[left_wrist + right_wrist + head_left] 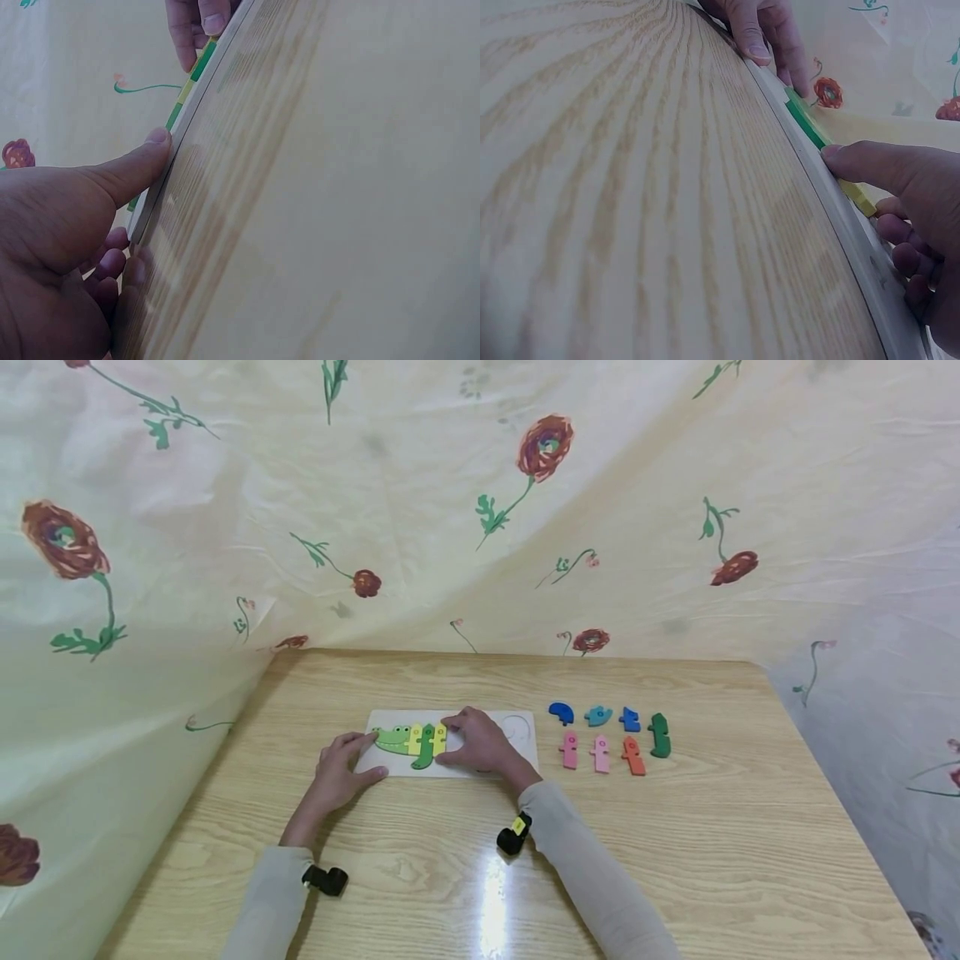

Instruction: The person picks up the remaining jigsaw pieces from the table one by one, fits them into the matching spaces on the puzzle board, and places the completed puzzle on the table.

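A white puzzle board (461, 767) lies on the table, bearing a crocodile of wooden pieces. The light-green head piece (392, 741) is at its left, followed by a yellow piece (415, 740), a green piece with a curved foot (424, 752) and a second yellow piece (439, 740). My left hand (335, 779) grips the board's left end, thumb on the front edge and fingers near the crocodile's head. My right hand (483, 745) pinches the second yellow piece between thumb and fingers. In the right wrist view that yellow piece (857, 198) lies along the board beside the right thumb.
Right of the board lie loose pieces in two rows: blue ones such as the dark-blue tail (561, 712), pink ones (570, 750), an orange one (633, 756) and a dark-green one (660, 736). A flowered cloth (450, 527) hangs behind the wooden table (420, 885).
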A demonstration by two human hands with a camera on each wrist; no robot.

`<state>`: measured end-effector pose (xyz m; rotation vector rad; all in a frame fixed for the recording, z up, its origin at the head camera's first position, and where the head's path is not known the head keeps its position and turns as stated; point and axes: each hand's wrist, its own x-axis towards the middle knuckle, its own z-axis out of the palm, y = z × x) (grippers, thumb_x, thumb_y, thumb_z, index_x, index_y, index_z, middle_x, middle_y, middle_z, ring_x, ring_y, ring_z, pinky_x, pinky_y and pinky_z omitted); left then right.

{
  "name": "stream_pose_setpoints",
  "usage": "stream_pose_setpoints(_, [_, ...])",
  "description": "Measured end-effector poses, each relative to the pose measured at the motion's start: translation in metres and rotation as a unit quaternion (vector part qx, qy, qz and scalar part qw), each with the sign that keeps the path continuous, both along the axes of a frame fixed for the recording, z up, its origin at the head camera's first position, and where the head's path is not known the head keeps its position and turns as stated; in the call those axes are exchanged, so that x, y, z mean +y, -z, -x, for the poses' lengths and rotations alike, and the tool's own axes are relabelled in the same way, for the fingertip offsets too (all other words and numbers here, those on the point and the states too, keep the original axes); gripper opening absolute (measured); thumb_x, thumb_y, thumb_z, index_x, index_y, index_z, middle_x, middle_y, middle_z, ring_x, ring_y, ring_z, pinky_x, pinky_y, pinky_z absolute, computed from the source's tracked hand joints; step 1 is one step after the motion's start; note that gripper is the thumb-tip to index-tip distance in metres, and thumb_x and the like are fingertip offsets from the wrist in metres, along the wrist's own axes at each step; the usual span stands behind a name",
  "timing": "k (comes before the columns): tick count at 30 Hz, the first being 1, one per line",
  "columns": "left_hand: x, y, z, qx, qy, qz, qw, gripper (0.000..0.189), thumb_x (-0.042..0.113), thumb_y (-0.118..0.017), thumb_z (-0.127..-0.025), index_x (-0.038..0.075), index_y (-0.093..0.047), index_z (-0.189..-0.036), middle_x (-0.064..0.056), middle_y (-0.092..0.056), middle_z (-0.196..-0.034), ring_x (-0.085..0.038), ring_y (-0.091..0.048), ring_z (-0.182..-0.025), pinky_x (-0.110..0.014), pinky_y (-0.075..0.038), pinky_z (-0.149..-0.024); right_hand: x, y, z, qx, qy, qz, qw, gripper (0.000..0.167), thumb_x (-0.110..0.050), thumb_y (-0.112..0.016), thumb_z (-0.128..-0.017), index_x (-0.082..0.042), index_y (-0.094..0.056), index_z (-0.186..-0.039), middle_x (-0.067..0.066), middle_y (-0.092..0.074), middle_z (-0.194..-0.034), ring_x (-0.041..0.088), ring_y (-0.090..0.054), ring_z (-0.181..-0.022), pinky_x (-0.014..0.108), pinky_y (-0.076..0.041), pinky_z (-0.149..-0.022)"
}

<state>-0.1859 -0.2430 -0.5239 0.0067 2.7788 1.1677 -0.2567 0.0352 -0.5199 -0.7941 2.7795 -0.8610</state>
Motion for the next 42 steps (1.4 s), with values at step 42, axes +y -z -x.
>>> stream_pose_setpoints(42, [0.002,0.001,0.0,0.004,0.003,0.006,1.0,0.075,0.034,-0.079,-0.091,0.016,-0.045,-0.155,-0.02,-0.034,-0.158,-0.044,-0.027,-0.14,-0.065,-0.027,-0.113,0.151,-0.064,-0.028,0.071,0.027,0.104,0.9917,0.057,-0.037,-0.084,-0.085,-0.012,-0.068,-0.133,0.005,-0.064,-0.112,0.034,-0.061,-0.103,0.044,-0.053,-0.078])
